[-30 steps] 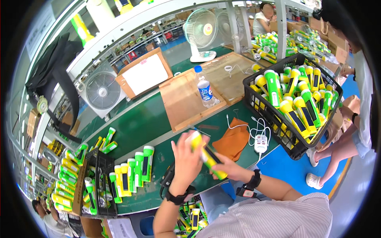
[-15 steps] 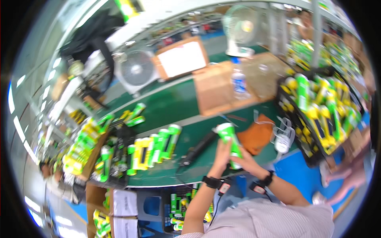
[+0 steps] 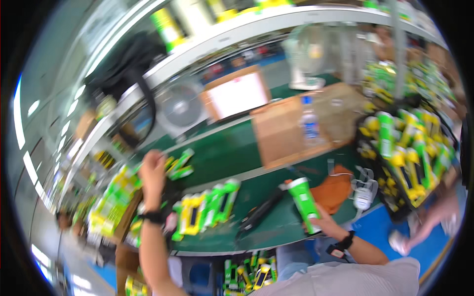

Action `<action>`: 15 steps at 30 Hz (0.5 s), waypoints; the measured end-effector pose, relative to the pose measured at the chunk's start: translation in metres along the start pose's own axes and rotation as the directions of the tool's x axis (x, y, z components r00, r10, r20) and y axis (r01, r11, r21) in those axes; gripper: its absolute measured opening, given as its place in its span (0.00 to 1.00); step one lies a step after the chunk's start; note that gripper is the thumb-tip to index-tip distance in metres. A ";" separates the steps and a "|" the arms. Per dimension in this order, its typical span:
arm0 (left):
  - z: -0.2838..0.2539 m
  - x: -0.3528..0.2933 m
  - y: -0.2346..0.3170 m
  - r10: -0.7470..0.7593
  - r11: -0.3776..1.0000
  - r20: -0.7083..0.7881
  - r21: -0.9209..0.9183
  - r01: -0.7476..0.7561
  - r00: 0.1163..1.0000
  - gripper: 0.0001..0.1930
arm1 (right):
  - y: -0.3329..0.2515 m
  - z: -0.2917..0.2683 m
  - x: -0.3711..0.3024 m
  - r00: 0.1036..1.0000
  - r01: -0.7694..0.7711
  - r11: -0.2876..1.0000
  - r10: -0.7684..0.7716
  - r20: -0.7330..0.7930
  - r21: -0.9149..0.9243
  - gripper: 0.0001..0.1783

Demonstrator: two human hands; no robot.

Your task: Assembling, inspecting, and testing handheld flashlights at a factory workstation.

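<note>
In my right hand (image 3: 323, 222) is a green tube with white ends (image 3: 303, 201), held upright and slightly tilted above the table's near edge. My fingers wrap round its lower end. My left hand (image 3: 153, 167) is raised at the left, above a dark bin and beside a stack of green and yellow tubes (image 3: 111, 200); motion smears its fingers, so I cannot tell if it holds anything. A row of green and yellow tubes (image 3: 202, 209) lies between my hands. Close to the held tube lies a long black tool (image 3: 261, 214).
An orange cloth (image 3: 333, 192) and a white corded device (image 3: 363, 197) lie right of the held tube. Behind are a cardboard sheet (image 3: 276, 138), a water bottle (image 3: 310, 126) and fans (image 3: 180, 106). A black crate (image 3: 385, 192) full of tubes stands at the right.
My left hand has let go of the green tube and swung far left over the bin. My right hand keeps the tube. The whole view has shifted.
</note>
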State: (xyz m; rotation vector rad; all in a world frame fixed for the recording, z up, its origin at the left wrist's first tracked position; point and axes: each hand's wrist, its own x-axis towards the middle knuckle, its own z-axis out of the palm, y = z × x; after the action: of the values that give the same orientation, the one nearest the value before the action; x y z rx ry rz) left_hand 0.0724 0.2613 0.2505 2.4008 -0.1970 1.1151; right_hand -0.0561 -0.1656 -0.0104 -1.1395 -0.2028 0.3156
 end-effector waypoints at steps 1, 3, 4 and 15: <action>-0.016 -0.006 -0.017 -0.001 1.000 -0.059 0.029 0.002 0.998 0.05 | -0.003 0.009 0.004 0.999 0.034 0.999 -0.032 0.037 -0.038 0.25; -0.036 -0.015 -0.016 -0.031 0.993 -0.035 0.112 0.035 0.999 0.07 | -0.007 0.017 0.012 0.996 0.023 0.996 -0.016 0.088 -0.088 0.31; -0.043 -0.015 -0.018 -0.081 0.993 -0.005 0.090 0.082 0.997 0.07 | -0.008 0.021 0.012 0.992 0.086 0.993 -0.077 0.098 -0.084 0.31; -0.050 0.061 -0.099 -0.067 0.910 -0.202 0.389 0.143 0.977 0.08 | -0.024 0.015 0.035 0.974 0.155 0.732 -0.225 -0.021 -0.663 0.33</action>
State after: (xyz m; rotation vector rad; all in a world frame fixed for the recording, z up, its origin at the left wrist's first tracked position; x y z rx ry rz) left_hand 0.1103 0.3762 0.2881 2.5956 0.2480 1.4312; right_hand -0.0250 -0.1498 0.0171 -1.8228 -0.3579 -0.0157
